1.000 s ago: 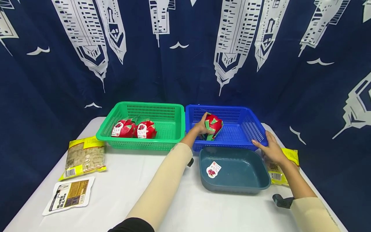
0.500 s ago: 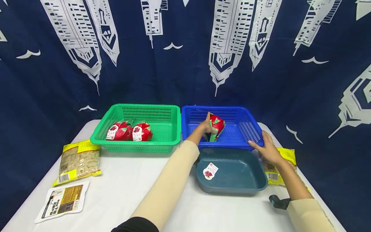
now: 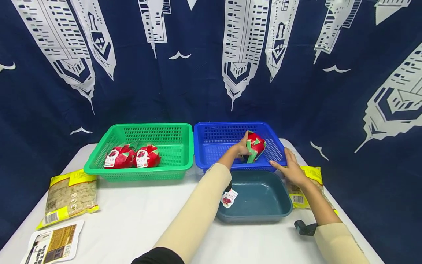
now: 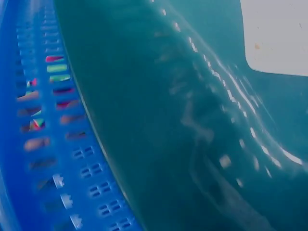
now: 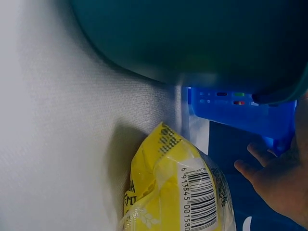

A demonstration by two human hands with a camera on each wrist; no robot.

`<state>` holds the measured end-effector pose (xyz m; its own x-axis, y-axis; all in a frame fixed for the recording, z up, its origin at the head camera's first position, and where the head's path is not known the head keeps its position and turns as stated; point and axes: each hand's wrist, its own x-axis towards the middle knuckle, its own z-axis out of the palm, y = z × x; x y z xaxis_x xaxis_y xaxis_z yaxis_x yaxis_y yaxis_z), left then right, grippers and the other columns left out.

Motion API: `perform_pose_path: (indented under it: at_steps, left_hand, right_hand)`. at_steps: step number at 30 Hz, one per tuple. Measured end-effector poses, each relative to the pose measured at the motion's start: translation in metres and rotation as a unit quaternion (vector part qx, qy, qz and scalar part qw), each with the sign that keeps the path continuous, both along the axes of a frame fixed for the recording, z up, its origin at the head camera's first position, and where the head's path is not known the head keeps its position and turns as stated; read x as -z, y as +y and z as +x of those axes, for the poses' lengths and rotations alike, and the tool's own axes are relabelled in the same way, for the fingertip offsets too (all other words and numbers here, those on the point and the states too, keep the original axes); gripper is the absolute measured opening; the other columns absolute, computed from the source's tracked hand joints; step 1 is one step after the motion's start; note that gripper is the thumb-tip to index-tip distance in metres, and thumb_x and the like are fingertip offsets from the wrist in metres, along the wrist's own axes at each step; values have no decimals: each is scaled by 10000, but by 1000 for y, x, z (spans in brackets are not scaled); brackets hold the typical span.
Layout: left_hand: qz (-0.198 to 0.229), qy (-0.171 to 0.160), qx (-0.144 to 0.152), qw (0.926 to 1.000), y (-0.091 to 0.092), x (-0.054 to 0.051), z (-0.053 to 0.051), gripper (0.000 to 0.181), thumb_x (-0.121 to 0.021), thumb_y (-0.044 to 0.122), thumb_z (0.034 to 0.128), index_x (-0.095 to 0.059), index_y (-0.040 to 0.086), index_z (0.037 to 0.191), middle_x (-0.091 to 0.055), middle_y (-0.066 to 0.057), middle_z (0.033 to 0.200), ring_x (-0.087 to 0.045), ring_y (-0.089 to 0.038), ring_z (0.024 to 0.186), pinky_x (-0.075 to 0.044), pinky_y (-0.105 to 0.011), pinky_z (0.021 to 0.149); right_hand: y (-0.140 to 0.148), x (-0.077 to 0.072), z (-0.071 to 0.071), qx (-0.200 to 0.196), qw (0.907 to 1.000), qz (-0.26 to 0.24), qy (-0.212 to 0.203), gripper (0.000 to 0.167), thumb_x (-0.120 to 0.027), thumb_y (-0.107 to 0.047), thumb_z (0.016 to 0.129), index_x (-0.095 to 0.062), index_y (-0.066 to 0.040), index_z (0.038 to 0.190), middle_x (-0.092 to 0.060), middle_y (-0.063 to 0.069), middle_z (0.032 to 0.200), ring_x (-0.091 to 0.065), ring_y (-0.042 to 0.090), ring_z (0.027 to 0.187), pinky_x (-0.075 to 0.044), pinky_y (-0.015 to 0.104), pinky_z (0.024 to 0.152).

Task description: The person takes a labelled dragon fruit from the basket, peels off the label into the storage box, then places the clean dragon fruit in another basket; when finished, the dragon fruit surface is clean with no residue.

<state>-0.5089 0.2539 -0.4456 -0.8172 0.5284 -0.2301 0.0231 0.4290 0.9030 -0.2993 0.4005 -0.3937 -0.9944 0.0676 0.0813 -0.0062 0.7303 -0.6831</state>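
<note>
My left hand (image 3: 243,147) grips a red and green wrapped dragon fruit (image 3: 256,144) inside the blue basket (image 3: 214,146), toward its right half. At that basket's right front corner rests my right hand (image 3: 292,170), thumb on the front rim and fingers along the right side. The right wrist view shows part of this hand (image 5: 281,180) beside the blue basket (image 5: 240,113). Through the basket's slots in the left wrist view (image 4: 91,168), red and green bits show; the left hand itself is mostly hidden there.
The green basket (image 3: 171,170) at left holds two red packages (image 3: 147,156). In front of the blue basket stands a dark teal bin (image 3: 260,198) with a sticker inside. Yellow bags lie at left (image 3: 70,196) and right (image 3: 298,198); a white packet (image 3: 54,242) is at front left.
My left hand has moved the dragon fruit rightward within the blue basket. The right hand stays at the basket's corner. The head view has turned rightward.
</note>
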Motion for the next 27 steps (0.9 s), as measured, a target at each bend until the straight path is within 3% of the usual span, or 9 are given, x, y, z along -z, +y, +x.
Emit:
perform_pose_path:
  at_steps: [1, 2, 5, 6, 8, 16, 20, 23, 27]
  left_hand:
    - [33, 71, 49, 10000, 0, -3, 5, 1207, -639, -144, 764, 145, 534, 1382, -35, -74, 1511, -400, -313, 1169, -513, -486, 665]
    - [164, 12, 109, 9998, 4, 3, -1, 1207, -634, -159, 760, 125, 545, 1381, -53, -55, 1508, -398, -300, 1163, -510, -484, 668]
    - [363, -62, 55, 9993, 2, -5, 11, 1163, -628, -166, 765, 74, 487, 1423, -106, -56, 1488, -405, -324, 1166, -488, -523, 745]
    - [534, -143, 100, 9984, 3, 4, 1, 1179, -644, -166, 752, 65, 502, 1417, -117, -48, 1481, -421, -325, 1150, -493, -534, 721]
    - [655, -265, 68, 9975, 0, 2, 6, 1153, -658, -142, 760, 30, 506, 1419, -125, -26, 1480, -437, -333, 1156, -472, -582, 739]
    - [1252, -446, -37, 9911, -25, -6, 17, 928, -738, 145, 790, -150, 495, 1418, -274, -13, 1432, -527, -367, 1030, -514, -522, 621]
    - [1508, -696, 105, 9861, -55, -50, 52, 831, -660, 156, 863, -130, 360, 1469, -294, -81, 1432, -510, -408, 1083, -503, -517, 738]
    - [1713, -845, 288, 9812, -80, -92, 90, 731, -563, 86, 919, -129, 238, 1487, -314, -162, 1424, -432, -423, 1194, -413, -541, 899]
    - [1928, -411, 896, 9763, -121, -124, 123, 671, -559, 66, 919, -200, 175, 1475, -392, -191, 1370, -447, -342, 1213, -423, -467, 923]
  right_hand:
    - [-1, 0, 0, -6, 10000, -13, 6, 1021, -563, -527, 853, 122, -71, 1459, 100, 229, 1492, -141, 543, 1277, -151, 696, 949]
    - [-2, 1, 0, -16, 10000, -31, 16, 1021, -566, -520, 854, 118, -64, 1459, 96, 233, 1491, -139, 541, 1277, -149, 694, 952]
    - [-4, 1, 1, -25, 10000, -36, 15, 1023, -569, -520, 852, 112, -57, 1459, 89, 237, 1489, -140, 534, 1280, -147, 688, 960]
    - [-4, 1, 1, -26, 10000, -38, 1, 1023, -568, -520, 853, 116, -60, 1459, 93, 235, 1489, -140, 533, 1280, -146, 688, 959]
    - [-4, 1, 1, -23, 10000, -29, -5, 1022, -566, -522, 854, 117, -62, 1459, 94, 234, 1490, -144, 533, 1278, -145, 691, 957]
    - [-6, -5, 1, -32, 10000, -24, -55, 1021, -558, -527, 856, 133, -73, 1455, 118, 224, 1493, -125, 534, 1285, -141, 698, 951]
    - [-6, -10, -1, -83, 9999, 30, -57, 1017, -546, -535, 861, 147, -81, 1451, 138, 220, 1493, -102, 541, 1289, -133, 713, 937]
    - [-5, -13, 0, -138, 9997, 161, -143, 1013, -527, -541, 869, 157, -65, 1443, 142, 235, 1488, -75, 548, 1290, -125, 718, 932]
    - [-9, -23, 5, -229, 9953, 894, -309, 1003, -487, -559, 882, 121, 26, 1426, 67, 324, 1459, -79, 570, 1273, -139, 716, 929]
